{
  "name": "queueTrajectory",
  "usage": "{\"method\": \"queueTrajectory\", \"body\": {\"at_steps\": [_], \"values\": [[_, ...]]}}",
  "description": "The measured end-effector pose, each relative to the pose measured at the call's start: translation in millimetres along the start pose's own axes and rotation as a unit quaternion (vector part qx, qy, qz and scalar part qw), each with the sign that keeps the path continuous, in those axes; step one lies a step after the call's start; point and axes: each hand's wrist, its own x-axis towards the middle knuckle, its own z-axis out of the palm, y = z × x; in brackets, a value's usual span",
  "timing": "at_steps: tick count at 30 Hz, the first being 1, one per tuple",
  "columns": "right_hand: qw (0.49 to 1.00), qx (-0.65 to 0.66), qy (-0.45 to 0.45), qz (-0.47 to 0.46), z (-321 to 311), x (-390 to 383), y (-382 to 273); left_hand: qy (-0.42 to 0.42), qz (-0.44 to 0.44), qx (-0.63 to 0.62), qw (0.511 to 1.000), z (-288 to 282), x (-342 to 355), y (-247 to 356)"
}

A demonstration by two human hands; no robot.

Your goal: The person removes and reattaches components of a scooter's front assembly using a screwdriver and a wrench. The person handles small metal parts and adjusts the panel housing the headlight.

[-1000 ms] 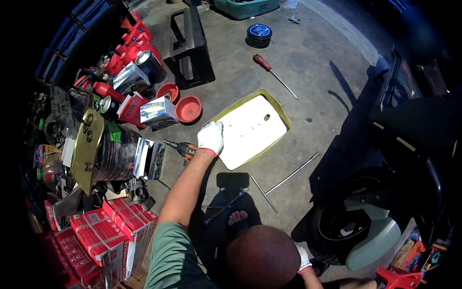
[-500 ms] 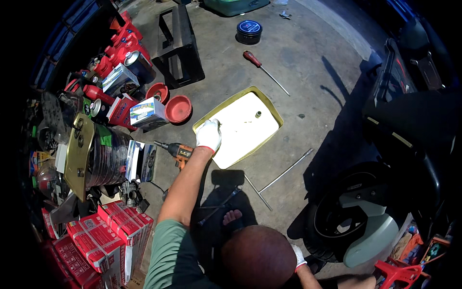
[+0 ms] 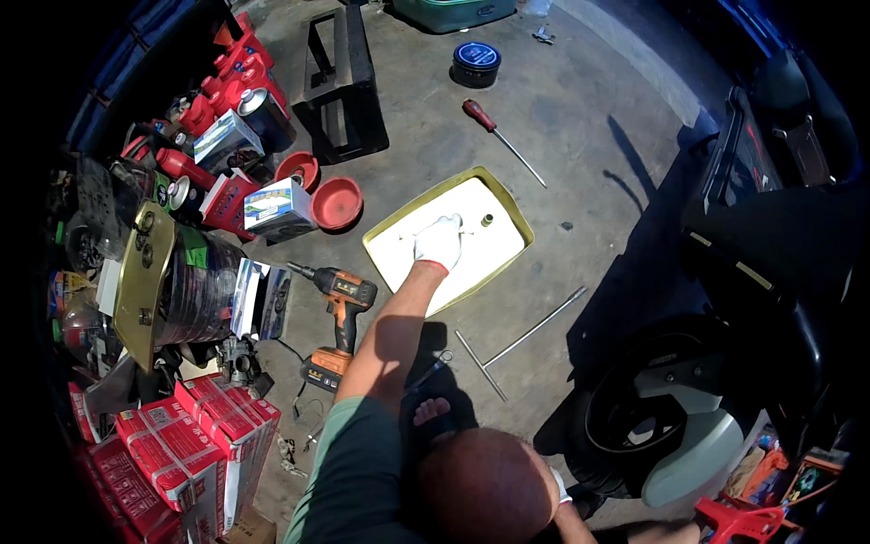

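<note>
My left hand (image 3: pixel 438 243), in a white glove with a red cuff, is over the middle of a shallow tray (image 3: pixel 381 224) with a yellowish rim and a bright white inside. Its fingers look drawn together over small parts in the tray. Glare hides what they hold, if anything. A small dark socket (image 3: pixel 488 219) stands in the tray just right of the fingers. My right hand (image 3: pixel 564 486), also white-gloved, is low by the motorbike wheel (image 3: pixel 634 412), mostly hidden, its fingers out of sight.
An orange-and-black impact driver (image 3: pixel 346 304) lies left of my forearm. A T-handle wrench (image 3: pixel 535 328) and a red-handled screwdriver (image 3: pixel 503 140) lie on the floor. Red bowls (image 3: pixel 336 203), boxes and bottles crowd the left. Beyond the tray are a black frame (image 3: pixel 343 86) and a round tin (image 3: pixel 476 64).
My left hand has moved right, from the tray's left edge to its middle. The impact driver, partly covered by my arm before, now shows almost whole. My right hand shows less.
</note>
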Motion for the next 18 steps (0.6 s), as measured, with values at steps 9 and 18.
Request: {"method": "queueTrajectory", "body": {"at_steps": [9, 18], "values": [[0.999, 0.021, -0.031, 0.008, 21.7, -2.3, 63.8, -0.057, 0.005, 0.036, 0.998, 5.9, 23.8, 15.4], [0.998, -0.018, -0.061, 0.028, 8.4, -24.3, 26.2, -0.195, -0.155, -0.763, 0.597, 28.5, -170.7, -42.7]]}}
